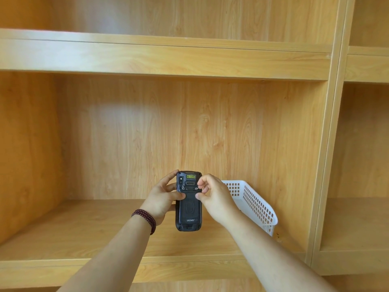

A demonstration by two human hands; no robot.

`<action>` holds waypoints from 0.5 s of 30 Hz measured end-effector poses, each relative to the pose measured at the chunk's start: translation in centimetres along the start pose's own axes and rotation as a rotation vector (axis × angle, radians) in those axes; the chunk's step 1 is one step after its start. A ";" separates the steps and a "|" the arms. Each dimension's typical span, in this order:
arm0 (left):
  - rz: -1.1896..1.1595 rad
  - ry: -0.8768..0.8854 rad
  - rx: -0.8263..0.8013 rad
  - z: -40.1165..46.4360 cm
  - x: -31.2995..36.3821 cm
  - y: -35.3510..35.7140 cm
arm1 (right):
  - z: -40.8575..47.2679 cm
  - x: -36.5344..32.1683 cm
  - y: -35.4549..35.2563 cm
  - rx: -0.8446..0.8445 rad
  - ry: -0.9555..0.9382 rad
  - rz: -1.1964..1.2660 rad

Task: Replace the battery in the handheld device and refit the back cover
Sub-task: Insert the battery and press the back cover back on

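Note:
A black handheld device (188, 209) is held upright in front of the shelf, its back facing me, with the back cover (190, 207) on it. My left hand (162, 199) grips the device from the left, thumb on the cover's upper edge. My right hand (212, 197) holds the right side, thumb on the cover and fingertips pinched at the small latch near the top right. No loose battery is in sight.
A white perforated plastic basket (252, 203) sits on the wooden shelf (84, 228) just right of my right hand, its inside hidden. A shelf board runs overhead, and a vertical divider (324, 165) stands at the right.

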State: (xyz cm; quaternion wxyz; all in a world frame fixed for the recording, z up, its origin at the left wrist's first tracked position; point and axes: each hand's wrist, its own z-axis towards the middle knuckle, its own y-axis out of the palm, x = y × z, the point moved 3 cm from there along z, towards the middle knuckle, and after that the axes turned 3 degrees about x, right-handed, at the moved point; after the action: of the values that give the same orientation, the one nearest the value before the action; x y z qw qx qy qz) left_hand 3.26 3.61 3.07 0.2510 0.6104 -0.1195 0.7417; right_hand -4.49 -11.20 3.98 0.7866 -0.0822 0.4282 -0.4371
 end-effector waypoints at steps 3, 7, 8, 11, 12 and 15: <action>-0.004 -0.004 0.009 0.0 -0.2 0.0 | 0.0 0.0 0.0 0.010 0.036 -0.006; -0.011 -0.011 0.011 0.0 -0.5 0.0 | -0.1 0.1 0.1 0.016 0.053 -0.019; -0.013 -0.013 0.011 0.0 -0.5 0.0 | -0.1 0.1 0.2 0.015 0.057 -0.021; -0.021 -0.018 0.010 0.0 -0.6 0.1 | -0.1 0.3 0.3 0.014 0.065 -0.016; -0.021 -0.019 0.011 0.0 -0.7 0.1 | -0.1 0.4 0.3 0.015 0.065 -0.015; -0.021 -0.027 0.015 0.0 -0.8 0.1 | -0.1 0.5 0.4 0.014 0.066 -0.006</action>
State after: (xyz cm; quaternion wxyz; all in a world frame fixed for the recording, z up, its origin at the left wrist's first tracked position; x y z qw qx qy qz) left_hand 3.34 3.32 2.29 0.2528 0.6233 -0.1109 0.7316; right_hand -4.17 -11.35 3.42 0.7713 -0.0635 0.4507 -0.4449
